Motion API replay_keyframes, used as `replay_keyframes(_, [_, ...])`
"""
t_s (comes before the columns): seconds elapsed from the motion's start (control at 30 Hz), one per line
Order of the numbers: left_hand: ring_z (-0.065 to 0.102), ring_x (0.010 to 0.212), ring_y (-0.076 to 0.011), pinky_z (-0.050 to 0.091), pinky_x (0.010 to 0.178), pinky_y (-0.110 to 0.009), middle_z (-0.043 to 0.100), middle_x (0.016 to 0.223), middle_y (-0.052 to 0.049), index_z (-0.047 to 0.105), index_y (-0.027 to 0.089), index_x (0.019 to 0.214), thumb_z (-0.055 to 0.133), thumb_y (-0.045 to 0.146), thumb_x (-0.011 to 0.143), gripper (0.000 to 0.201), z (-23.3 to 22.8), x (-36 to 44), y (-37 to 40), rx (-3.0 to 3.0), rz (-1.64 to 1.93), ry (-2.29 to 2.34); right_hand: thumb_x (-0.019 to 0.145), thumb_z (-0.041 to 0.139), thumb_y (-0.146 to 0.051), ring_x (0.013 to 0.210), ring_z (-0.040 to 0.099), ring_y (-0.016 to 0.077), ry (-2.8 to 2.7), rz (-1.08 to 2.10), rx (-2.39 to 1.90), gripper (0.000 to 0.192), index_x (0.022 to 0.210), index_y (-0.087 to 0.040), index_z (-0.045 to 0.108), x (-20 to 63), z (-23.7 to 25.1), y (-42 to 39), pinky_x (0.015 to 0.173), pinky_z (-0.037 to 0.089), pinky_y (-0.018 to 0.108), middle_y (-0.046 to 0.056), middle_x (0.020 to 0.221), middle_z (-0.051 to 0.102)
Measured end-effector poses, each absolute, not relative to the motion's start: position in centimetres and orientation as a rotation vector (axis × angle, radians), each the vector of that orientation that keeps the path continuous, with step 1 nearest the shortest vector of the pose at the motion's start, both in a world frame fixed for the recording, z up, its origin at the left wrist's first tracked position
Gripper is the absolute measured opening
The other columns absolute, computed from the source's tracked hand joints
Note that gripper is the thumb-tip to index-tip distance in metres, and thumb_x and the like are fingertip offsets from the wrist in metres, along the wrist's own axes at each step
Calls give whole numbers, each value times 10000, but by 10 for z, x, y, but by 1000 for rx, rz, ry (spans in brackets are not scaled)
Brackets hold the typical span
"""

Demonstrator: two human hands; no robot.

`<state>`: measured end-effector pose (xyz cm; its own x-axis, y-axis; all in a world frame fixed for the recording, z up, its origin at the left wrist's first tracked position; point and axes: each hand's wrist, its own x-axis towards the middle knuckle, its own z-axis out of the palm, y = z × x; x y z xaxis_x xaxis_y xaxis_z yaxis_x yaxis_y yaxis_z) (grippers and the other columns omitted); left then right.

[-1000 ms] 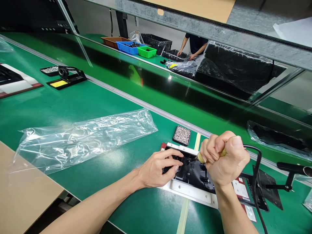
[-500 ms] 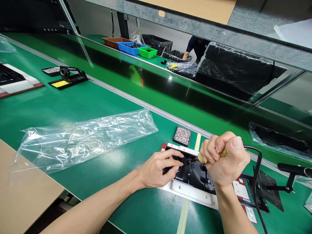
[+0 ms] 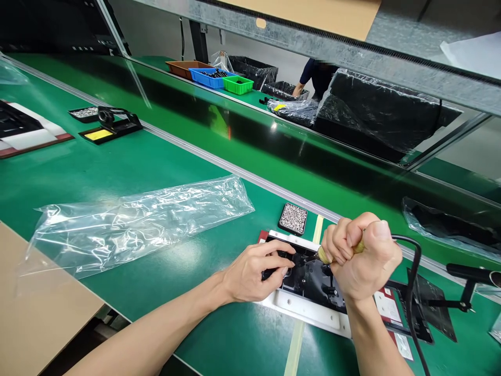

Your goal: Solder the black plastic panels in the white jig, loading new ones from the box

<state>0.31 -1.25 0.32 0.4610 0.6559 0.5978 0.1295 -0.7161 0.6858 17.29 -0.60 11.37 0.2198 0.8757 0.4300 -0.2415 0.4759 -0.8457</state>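
My right hand is clenched around a corded tool with a yellowish handle; its tip points down-left into a black plastic assembly. The assembly lies in a white fixture on the green bench. My left hand rests on the assembly's left end, fingers pinching a small black part there. The tool's black cable loops off to the right. A small black tray of tiny silvery screws sits just behind the fixture.
A long empty clear plastic bag lies to the left. A soldering stand and another screw tray sit far left. Beyond the conveyor are coloured bins, bagged black parts and another person. A black stand is at right.
Nearly nothing: both hands stay on the assembly and tool. The view has shifted slightly, and the person in the background has moved a little.
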Motion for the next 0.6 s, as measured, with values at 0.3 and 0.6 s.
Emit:
replay_keyframes(0.3, [728,922,-169,607,778,-273,700,1241,-104,763,150,1102,565,110,947,255,4,3,-12,2155,1215,663,969,592,-412,365,264,56,-1069,873,-738,457,603,-196,426,172,114,-6,341,243,170,-78,464,296])
replay_keyframes(0.6, [726,910,-166,602,772,-270,700,1240,-106,764,150,1099,565,108,943,257,4,3,-13,2163,1214,665,968,597,-423,362,263,60,-1067,873,-744,457,606,-198,432,171,115,-5,338,243,179,-78,461,300])
